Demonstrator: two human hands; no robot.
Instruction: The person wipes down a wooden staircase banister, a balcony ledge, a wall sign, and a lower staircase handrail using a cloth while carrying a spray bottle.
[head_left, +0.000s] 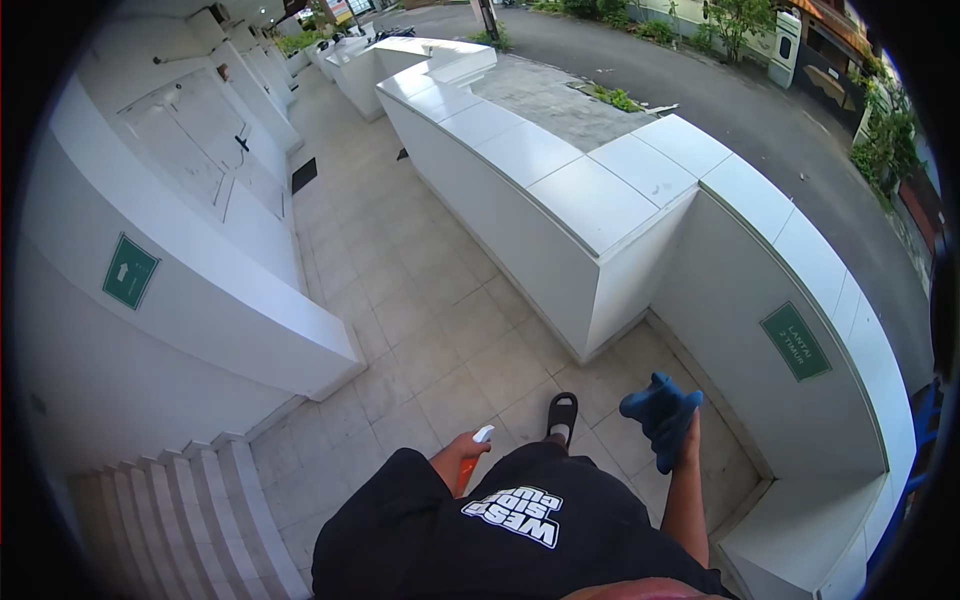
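My left hand [459,452], low and close to my body, is closed around an orange bottle [467,474] with a white spray head [484,434]. The shirt covers part of the bottle. Out to the right, my right hand [690,440] grips a bunched blue cloth [662,418], which hides most of the fingers. The cloth hangs in the air, apart from the wall beside it.
White-tiled low walls [600,205] run ahead and curve around on the right, bearing a green sign [796,341]. Steps [190,510] lie at lower left, below another green sign [131,271]. A tiled walkway [400,270] leads past a door [200,145] and dark mat [304,174].
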